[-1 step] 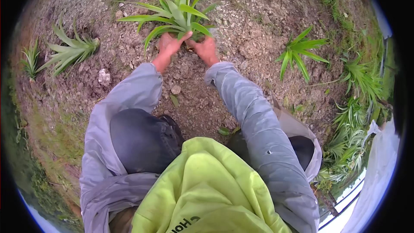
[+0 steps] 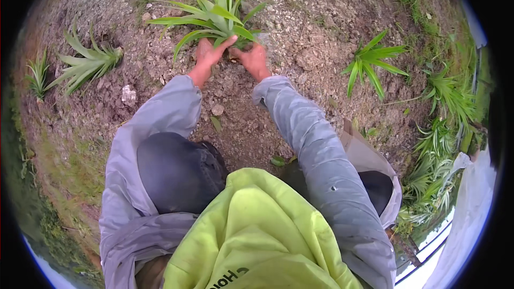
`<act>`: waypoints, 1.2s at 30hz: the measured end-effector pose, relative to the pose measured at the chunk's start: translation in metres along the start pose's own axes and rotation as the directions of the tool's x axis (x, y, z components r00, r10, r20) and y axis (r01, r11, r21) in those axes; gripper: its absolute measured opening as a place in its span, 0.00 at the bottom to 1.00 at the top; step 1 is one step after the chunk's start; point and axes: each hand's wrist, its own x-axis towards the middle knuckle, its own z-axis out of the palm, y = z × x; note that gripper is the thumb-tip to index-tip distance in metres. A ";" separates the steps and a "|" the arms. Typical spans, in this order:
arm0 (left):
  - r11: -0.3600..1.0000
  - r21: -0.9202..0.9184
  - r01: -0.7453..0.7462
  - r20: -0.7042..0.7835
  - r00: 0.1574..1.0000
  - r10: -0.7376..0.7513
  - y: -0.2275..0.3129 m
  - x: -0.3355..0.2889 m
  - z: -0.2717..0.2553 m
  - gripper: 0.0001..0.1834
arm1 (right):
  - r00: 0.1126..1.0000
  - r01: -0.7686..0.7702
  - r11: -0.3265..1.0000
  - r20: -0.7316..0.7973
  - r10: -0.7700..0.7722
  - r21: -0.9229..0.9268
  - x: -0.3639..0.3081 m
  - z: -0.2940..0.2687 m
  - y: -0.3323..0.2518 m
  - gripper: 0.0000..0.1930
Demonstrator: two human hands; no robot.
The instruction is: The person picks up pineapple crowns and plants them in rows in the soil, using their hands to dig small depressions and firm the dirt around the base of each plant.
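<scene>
A pineapple plant [image 2: 218, 21] with long pointed green leaves stands in the stony soil at the top middle. My left hand [image 2: 206, 58] is at the left of its base, the thumb stretched across the lower leaves and the other fingers mostly hidden. At the right of the base my right hand [image 2: 252, 60] curls inward, its fingertips out of sight near the soil. Both hands close round the bottom of the plant from opposite sides. Grey sleeves cover my forearms.
Another pineapple plant [image 2: 368, 64] is at the right. To the left lies a pale green one [image 2: 93, 60] on its side, beside a smaller one [image 2: 38, 76]. Several more plants [image 2: 431, 176] are heaped at the right edge near white sheeting [image 2: 471, 198]. A pale stone [image 2: 128, 94] sits left.
The plant's leaves have shifted slightly left and up. My right hand has moved a little to the left; my left hand stays nearly in place.
</scene>
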 end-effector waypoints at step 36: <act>0.888 -0.378 -0.263 -0.373 0.921 0.114 0.072 0.001 -0.092 0.37 | 0.965 0.248 0.847 0.196 -0.173 -0.471 0.044 0.039 0.017 0.54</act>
